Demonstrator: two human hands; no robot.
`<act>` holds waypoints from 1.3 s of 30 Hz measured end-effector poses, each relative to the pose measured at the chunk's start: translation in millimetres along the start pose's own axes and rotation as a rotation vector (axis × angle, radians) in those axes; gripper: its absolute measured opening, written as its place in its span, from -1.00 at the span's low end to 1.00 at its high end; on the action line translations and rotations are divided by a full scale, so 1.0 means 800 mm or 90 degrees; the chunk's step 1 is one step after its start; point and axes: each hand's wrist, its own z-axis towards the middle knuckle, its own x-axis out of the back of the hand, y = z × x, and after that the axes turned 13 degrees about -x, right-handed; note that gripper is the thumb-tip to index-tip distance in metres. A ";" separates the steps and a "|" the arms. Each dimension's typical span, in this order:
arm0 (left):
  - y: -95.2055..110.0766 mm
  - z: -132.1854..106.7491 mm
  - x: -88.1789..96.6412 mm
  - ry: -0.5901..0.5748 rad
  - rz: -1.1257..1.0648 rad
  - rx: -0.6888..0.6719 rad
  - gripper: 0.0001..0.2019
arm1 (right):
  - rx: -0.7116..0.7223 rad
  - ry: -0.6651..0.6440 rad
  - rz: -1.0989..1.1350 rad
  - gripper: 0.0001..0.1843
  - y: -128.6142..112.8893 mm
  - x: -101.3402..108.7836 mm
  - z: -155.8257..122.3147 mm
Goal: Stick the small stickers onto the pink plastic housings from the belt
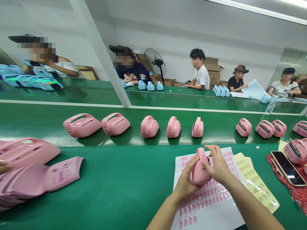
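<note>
- My left hand [187, 180] curls around a glossy pink plastic handled casing [200, 175] above a white sheet [208, 217] of pink oval stickers; my right hand [219, 166] is half open, thumb touching it, grip unclear.
- Many stickers remain; I judge I'm partway.
- Clear plastic bottle [271, 104]: contents unclear.

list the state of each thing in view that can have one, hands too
Held pink case: handle up
Left hand: gripping the case
Right hand: against the case, grip unclear
Row of pink cases: handles up
White sticker sheet: flat, lowest row partly filled
Yellow sheet: flat
Phone: face up, screen mostly dark
Bottle: standing, cap unclear
Fan: running or not, cannot tell
</note>
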 end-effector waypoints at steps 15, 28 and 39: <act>-0.015 -0.011 -0.002 -0.172 0.259 -0.210 -0.19 | -0.129 -0.142 0.245 -0.55 0.001 0.011 -0.010; -0.008 -0.015 -0.022 -0.172 0.211 -0.182 -0.13 | -0.081 -0.015 0.111 -0.60 0.029 -0.007 -0.026; 0.029 -0.012 -0.025 -0.078 -0.425 0.223 0.05 | -0.172 -0.180 0.057 -0.43 0.077 0.045 0.013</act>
